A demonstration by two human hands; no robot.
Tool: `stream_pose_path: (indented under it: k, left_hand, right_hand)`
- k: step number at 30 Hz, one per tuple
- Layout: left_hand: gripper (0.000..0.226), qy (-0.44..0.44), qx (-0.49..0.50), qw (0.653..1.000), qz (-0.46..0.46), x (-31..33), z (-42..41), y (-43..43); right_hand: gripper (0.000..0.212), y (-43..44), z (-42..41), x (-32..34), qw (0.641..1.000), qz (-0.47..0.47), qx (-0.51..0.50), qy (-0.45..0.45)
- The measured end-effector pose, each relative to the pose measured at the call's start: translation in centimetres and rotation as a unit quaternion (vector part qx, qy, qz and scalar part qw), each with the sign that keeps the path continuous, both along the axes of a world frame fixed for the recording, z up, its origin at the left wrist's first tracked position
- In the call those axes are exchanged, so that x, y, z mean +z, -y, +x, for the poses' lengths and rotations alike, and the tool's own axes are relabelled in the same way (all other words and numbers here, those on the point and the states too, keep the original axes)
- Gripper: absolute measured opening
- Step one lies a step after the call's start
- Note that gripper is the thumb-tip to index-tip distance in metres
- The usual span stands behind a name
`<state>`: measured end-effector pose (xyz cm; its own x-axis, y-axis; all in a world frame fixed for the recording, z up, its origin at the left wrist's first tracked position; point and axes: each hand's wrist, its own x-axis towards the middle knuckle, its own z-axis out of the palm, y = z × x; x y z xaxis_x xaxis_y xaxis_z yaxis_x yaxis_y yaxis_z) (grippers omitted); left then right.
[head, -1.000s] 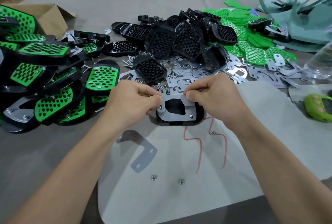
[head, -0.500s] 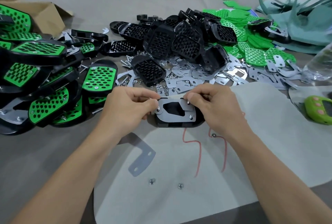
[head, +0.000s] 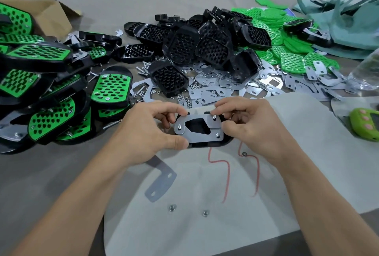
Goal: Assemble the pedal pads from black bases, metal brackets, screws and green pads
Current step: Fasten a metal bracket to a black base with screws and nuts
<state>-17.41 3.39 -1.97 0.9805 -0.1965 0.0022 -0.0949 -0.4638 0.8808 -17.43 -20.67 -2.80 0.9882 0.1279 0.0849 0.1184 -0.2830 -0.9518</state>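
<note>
Metal bracket (head: 198,127) on black base (head: 205,144), upper-right screw (head: 214,116) newly uncovered; left hand (head: 147,132), right hand (head: 252,126) tight on base ends.

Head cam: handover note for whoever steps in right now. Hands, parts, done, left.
Left hand grips the left end of the black oval plastic base; right hand grips its right end.
Flat grey metal plate with cut-out lies on the base, three screw ends poking through it.
Bent grey metal bracket and three loose nuts lie on the pale mat, nearer the person.
Done: plate seated on the screws. Finished green-padded pedals are piled left.
Left: no nuts seen on the screws; probably add bracket and nuts. Whether this base has its green pad is hidden.
</note>
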Motion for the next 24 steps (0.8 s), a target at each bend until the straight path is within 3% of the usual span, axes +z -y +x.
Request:
stream_pose_path:
  k: [7,12,18,22,24]
  left_hand:
    - [0.054,0.004,-0.015,1.0,0.026,0.1,0.0,0.0]
    - [0.032,-0.04,-0.032,0.997,-0.059,0.2,0.2,-0.6]
    - [0.037,-0.054,-0.011,0.995,-0.086,-0.1,0.3,-0.1]
    - [0.035,-0.032,-0.019,0.999,-0.025,0.6,0.0,0.1]
    - [0.032,0.023,-0.016,0.997,0.078,1.0,0.2,0.0]
  right_hand:
    - [0.017,-0.3,0.5,-0.3,1.0,0.0,-0.025,-0.012]
    - [0.02,-0.5,0.6,-0.2,0.999,-0.008,-0.023,-0.03]
    - [0.021,-0.9,0.3,0.2,0.999,-0.019,-0.026,-0.037]
    - [0.019,-1.0,0.4,0.3,0.998,-0.05,-0.034,-0.036]
    - [0.019,-1.1,0.5,0.4,0.997,-0.053,-0.033,-0.035]
